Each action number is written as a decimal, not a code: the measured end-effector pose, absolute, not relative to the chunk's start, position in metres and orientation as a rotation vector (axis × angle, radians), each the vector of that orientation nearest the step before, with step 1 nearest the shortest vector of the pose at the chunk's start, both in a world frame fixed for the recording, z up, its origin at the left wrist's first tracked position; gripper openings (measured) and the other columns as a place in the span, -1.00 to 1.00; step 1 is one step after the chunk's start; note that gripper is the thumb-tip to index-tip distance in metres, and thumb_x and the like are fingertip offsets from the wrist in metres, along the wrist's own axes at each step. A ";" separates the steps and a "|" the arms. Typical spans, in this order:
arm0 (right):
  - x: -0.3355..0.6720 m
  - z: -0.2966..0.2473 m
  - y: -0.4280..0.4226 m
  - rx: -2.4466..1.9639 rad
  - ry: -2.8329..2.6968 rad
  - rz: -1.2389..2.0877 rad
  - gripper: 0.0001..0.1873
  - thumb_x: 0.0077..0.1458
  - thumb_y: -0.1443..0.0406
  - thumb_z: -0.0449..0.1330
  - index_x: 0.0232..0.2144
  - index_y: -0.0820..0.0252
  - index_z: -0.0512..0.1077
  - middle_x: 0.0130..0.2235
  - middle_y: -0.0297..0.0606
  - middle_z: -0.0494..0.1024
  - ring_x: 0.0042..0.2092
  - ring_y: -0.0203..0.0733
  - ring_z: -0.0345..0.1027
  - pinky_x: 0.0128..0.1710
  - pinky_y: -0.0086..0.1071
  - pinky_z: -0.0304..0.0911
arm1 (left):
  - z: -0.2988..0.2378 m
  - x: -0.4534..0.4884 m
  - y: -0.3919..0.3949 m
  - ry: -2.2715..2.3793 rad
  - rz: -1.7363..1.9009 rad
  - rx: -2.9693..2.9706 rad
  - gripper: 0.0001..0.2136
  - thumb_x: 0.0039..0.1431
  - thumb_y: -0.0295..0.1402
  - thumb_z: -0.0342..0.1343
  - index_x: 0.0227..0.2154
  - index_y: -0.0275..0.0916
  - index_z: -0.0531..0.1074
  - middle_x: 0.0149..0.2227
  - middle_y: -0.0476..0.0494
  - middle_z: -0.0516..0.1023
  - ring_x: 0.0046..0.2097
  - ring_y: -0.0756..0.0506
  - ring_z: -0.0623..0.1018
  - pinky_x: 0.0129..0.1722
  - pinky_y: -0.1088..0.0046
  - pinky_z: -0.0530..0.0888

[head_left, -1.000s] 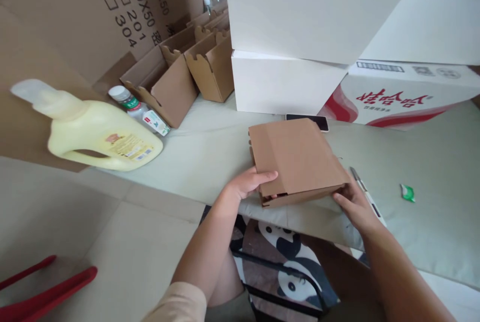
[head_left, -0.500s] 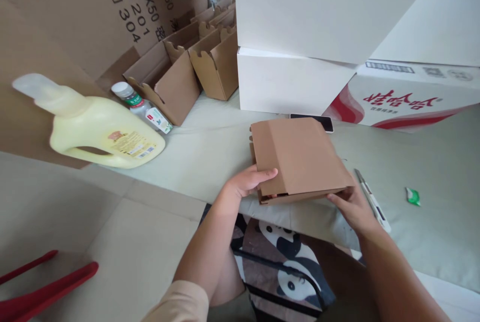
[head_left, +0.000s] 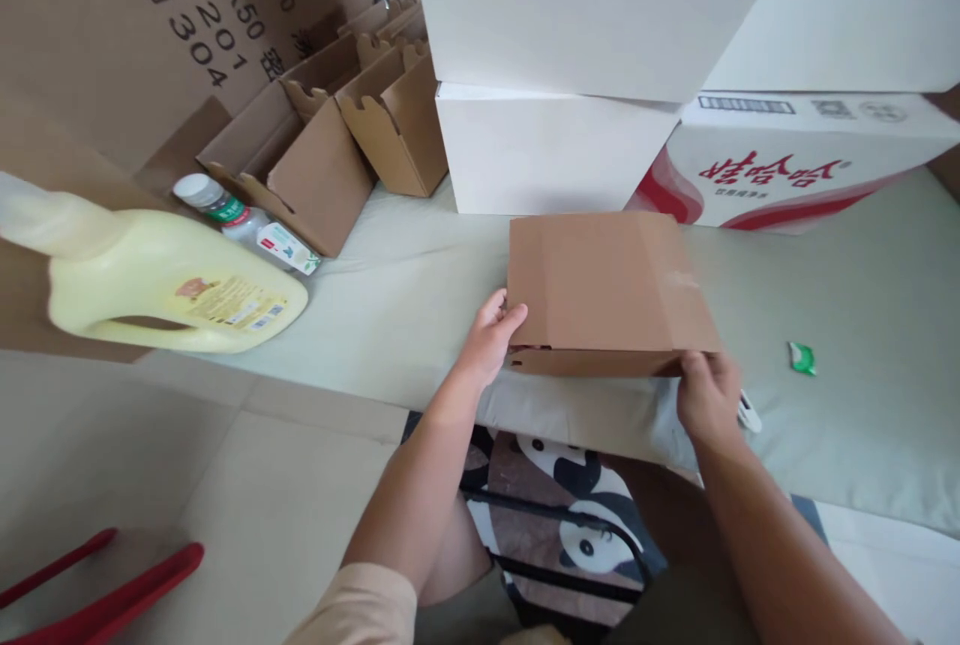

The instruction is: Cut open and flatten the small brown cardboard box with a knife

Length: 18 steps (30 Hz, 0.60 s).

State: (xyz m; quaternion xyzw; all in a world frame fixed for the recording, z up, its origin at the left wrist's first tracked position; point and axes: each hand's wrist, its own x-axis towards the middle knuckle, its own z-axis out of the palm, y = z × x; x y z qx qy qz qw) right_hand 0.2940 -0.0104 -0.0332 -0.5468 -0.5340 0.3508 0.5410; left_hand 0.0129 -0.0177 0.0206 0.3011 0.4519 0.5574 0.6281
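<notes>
A flat brown cardboard box [head_left: 600, 280] lies near the front edge of the cloth-covered surface [head_left: 409, 325], its broad top face up. My left hand [head_left: 489, 337] grips the box's left side, thumb on the near left corner. At the near right corner, my right hand [head_left: 706, 387] has its fingers closed on the cardboard edge. Partly covered by the right hand and the box, a white utility knife [head_left: 748, 415] shows only its end.
At the left stand a yellow detergent bottle [head_left: 176, 275], a small clear bottle [head_left: 247, 225] and several open cardboard boxes [head_left: 322, 180]. White boxes [head_left: 547, 150] are stacked behind, beside a red-and-white carton [head_left: 787, 165]. A green wrapper [head_left: 802, 357] lies at the right.
The box has turned slightly and its right flap now lies out to the right, covering the phone and most of the knife. My right hand has shifted onto the near right corner; the view has moved.
</notes>
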 end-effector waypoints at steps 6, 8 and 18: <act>0.303 -0.029 -0.010 -1.267 -0.946 0.892 -0.70 0.13 0.02 0.18 -0.47 0.06 0.33 -0.49 -0.37 0.29 -0.46 -0.18 0.22 -0.45 -0.31 0.19 | 0.012 0.004 -0.013 1.228 1.345 0.865 -0.84 0.07 -0.27 0.10 -0.31 -0.21 0.45 -0.17 -0.20 0.61 0.02 -0.21 0.56 -0.03 0.32 0.47; 0.309 -0.028 -0.009 -1.242 -0.992 0.956 -0.69 0.11 0.01 0.18 -0.49 0.06 0.31 -0.51 -0.36 0.28 -0.47 -0.17 0.23 -0.46 -0.30 0.19 | 0.012 -0.003 -0.010 1.392 1.468 1.039 -0.70 -0.01 -0.37 0.20 -0.15 -0.18 0.46 0.08 -0.19 0.54 0.22 -0.18 0.43 0.16 0.34 0.36; 0.319 -0.014 -0.016 -1.224 -1.129 1.218 -0.42 0.07 -0.28 0.08 -0.22 0.01 0.48 -0.33 -0.21 0.58 -0.34 -0.02 0.50 -0.39 -0.17 0.39 | 0.014 -0.024 -0.006 1.316 1.280 1.049 -0.90 -0.07 -0.35 0.27 -0.54 -0.26 0.49 -0.44 -0.06 0.56 -0.23 -0.13 0.54 -0.22 0.38 0.48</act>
